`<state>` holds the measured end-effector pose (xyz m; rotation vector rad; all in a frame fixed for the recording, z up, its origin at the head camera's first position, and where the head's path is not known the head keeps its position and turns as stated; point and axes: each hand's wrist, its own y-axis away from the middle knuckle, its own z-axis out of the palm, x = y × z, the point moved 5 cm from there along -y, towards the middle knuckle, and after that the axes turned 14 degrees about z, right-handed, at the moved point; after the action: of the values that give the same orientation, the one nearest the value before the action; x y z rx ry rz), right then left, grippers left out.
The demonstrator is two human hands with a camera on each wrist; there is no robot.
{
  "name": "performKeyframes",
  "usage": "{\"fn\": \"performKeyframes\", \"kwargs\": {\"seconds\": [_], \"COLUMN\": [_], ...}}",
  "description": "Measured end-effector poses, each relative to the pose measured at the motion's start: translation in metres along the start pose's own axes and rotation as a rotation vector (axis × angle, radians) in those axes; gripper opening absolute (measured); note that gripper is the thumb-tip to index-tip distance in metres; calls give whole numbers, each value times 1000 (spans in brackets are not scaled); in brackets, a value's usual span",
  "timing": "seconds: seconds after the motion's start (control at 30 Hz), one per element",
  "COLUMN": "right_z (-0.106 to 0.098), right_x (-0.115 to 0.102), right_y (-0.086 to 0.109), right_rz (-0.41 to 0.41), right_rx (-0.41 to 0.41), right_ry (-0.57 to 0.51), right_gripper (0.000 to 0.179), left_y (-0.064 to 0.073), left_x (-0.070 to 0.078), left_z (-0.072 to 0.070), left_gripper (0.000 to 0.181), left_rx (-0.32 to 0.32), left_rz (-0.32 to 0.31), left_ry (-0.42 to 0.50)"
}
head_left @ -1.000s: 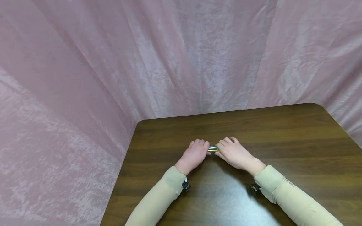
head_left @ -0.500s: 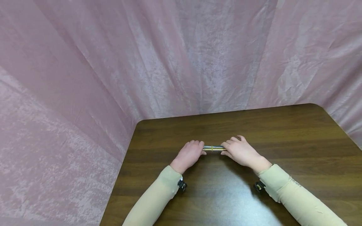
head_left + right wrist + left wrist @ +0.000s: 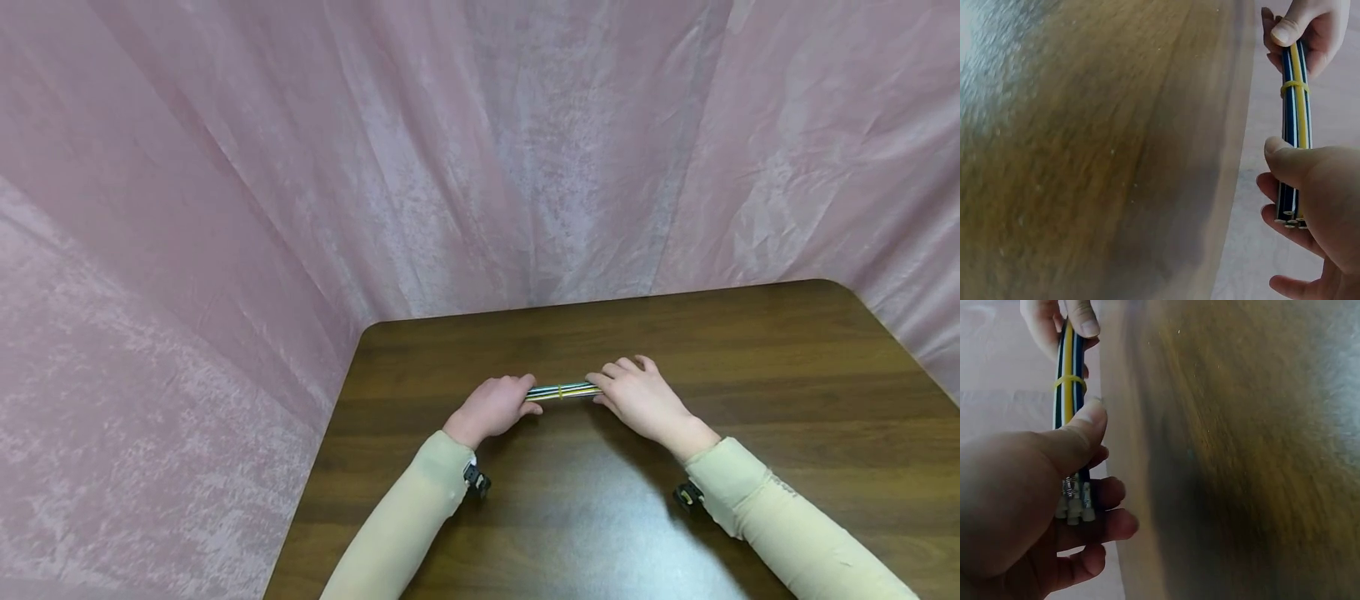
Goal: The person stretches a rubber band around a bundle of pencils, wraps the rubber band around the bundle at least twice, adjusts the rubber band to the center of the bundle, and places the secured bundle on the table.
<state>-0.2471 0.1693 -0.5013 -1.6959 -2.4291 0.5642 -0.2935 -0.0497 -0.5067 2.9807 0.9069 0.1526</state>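
Observation:
A bundle of several striped pencils, dark blue, white and yellow, is held level between both hands over the table. Round its middle runs a yellow rubber band. My left hand grips the left end, thumb on the near side and fingers curled behind. Pale erasers in metal ferrules stick out past that thumb in the left wrist view. At the other end my right hand pinches the bundle between thumb and fingers. Flat, unsharpened pencil ends show beside its palm in the right wrist view.
The brown wooden table has rounded far corners. Behind it and on the left hang pink velvet curtains. A small black camera sits at the left wrist and another black camera at the right, below the beige sleeves.
The hands have slid apart along the pencils, left hand to the left and right hand to the right. More of the bundle and its rubber band now shows, and its right end sits slightly higher.

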Motion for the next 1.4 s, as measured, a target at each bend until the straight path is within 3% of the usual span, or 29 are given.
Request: {"fn": "performKeyframes", "kwargs": {"seconds": [0.2,0.53,0.73,1.07,1.4], "right_z": [8,24,27,29,28], "right_x": [5,18,24,29,35], "right_y": [-2,-12,-20,-22,-22], "right_rz": [65,184,199,198,199], "right_rx": [-41,-168,-176,-207,-203], "right_ry": [-37,-138,-153,-178,-173], "right_gripper": [32,31,30,31,30], "left_y": [-5,-16,-23,-25,-27], "left_x": [-8,-20,-25,-25,-26], "left_z": [4,9,15,20,19], "left_gripper": [38,37,34,37,38], "left_rx": [-25,45,97,85,112], "left_rz": [-36,-74,-102,-130,-135], "left_ry": [66,13,7,-7,13]}}
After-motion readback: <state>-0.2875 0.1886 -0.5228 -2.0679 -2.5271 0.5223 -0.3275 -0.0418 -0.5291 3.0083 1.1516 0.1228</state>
